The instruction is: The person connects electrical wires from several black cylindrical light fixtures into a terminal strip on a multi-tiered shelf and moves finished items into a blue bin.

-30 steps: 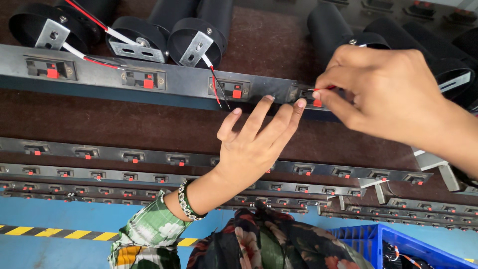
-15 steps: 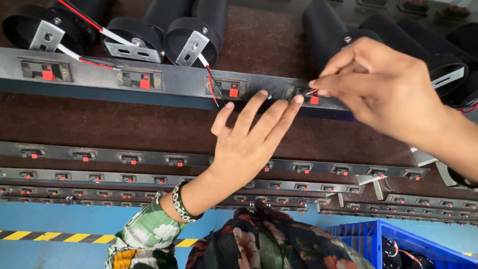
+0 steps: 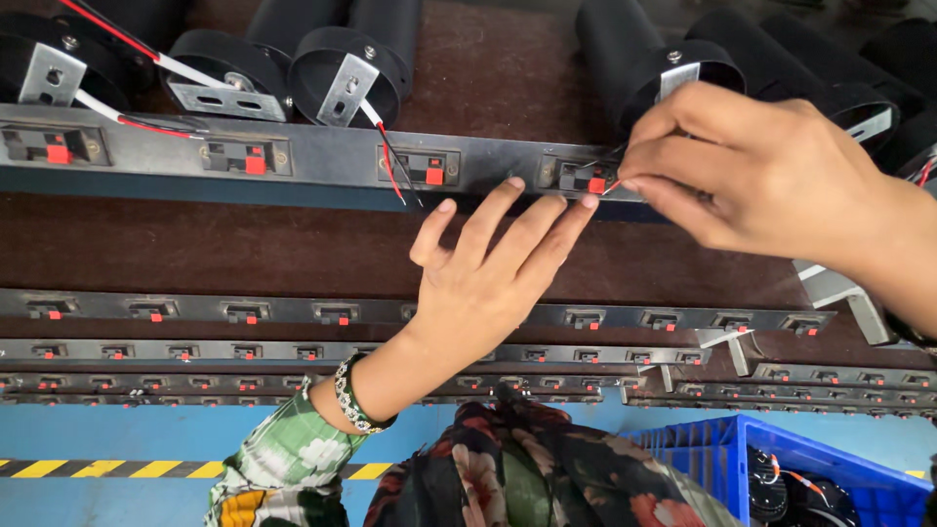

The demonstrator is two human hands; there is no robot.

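Thin red wire [image 3: 613,184] was pinched between right hand [image 3: 771,176] fingertips at the spring-clip terminal [image 3: 584,178] on the grey metal rail [image 3: 322,156]. Left hand [image 3: 488,283] lay open, fingertips pressed on the terminal's lever, nothing gripped. Lever best kept fully depressed until the wire was seated straight.

Black cylinders [image 3: 351,59] lie behind the metal strip [image 3: 293,156]; more strips [image 3: 244,312] lie before it.

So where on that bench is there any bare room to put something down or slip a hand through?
The widest free patch is the brown bench top between the upper metal strip and the stacked strips below, left of the left hand. A smaller bare spot lies between the black cylinders. It is crowded around the right hand at the red-tabbed terminal.
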